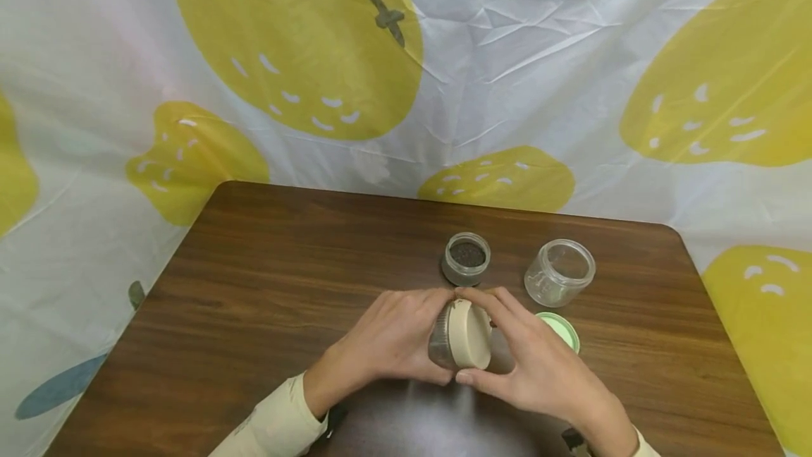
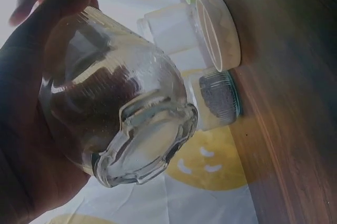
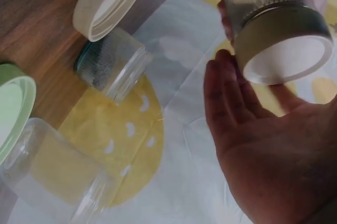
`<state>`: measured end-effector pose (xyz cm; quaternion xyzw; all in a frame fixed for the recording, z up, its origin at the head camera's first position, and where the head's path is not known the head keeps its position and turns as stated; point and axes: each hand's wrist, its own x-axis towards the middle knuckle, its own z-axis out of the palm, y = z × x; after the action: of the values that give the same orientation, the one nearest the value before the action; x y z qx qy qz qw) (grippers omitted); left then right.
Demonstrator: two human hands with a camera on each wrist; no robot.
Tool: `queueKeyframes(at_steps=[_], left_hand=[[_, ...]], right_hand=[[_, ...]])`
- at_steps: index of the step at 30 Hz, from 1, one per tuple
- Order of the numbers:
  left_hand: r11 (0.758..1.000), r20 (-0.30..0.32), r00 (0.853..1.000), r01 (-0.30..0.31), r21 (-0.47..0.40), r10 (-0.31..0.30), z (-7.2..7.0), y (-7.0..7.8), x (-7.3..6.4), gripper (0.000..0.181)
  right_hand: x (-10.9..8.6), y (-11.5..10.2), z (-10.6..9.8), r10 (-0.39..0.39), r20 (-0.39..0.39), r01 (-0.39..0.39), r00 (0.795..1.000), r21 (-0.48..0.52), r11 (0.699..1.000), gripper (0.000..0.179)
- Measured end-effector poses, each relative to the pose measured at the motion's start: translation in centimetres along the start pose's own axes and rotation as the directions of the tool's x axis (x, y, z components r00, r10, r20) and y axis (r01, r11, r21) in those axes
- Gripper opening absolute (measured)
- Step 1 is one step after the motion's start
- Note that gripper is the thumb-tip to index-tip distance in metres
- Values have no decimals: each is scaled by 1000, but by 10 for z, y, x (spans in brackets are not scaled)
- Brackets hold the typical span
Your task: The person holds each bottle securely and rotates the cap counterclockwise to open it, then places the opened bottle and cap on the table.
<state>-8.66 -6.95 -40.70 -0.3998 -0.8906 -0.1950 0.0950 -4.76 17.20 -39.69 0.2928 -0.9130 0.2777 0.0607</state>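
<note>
My left hand [image 1: 400, 333] grips a clear ribbed glass jar [image 2: 121, 97] round its body, tilting it so that its cream lid [image 1: 472, 335] faces right. In the left wrist view the jar's thick scalloped base points toward the camera. My right hand [image 1: 539, 365] is at the lid, with thumb and fingers spread on either side of its rim. From the right wrist view its fingers [image 3: 231, 92] look extended and relaxed, fingertips right at the lid's edge, the palm away from the lid's flat top.
Beyond the hands stands a small open jar [image 1: 466, 259] of dark grains. To its right is an open clear jar [image 1: 558, 273], with a pale green lid [image 1: 561, 330] nearer me. Another cream lid [image 3: 110, 2] lies on the brown wooden table [image 1: 304, 252]. A lemon-print cloth [image 1: 482, 90] hangs behind.
</note>
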Motion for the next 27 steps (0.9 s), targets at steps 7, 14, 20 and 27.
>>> queueKeyframes(at_steps=[7, 14, 20, 27], left_hand=[[999, -32, 999, -2, 48, 3, 1, 1, -1, 85], [996, -33, 999, -25, 85, 27, 3, 5, 1, 85], [996, -47, 999, -17, 89, 21, 1, 5, 0, 85], [998, -35, 999, 9, 58, -7, -3, 3, -2, 85]], right_hand=[[6, -15, 9, 175, -181, -198, 968, -116, 973, 58], [9, -35, 12, 396, -217, -428, 892, -129, 894, 46], [10, -34, 14, 336, -215, -369, 917, -138, 919, 47], [6, -25, 14, 180, -232, -205, 956, -85, 975, 48]])
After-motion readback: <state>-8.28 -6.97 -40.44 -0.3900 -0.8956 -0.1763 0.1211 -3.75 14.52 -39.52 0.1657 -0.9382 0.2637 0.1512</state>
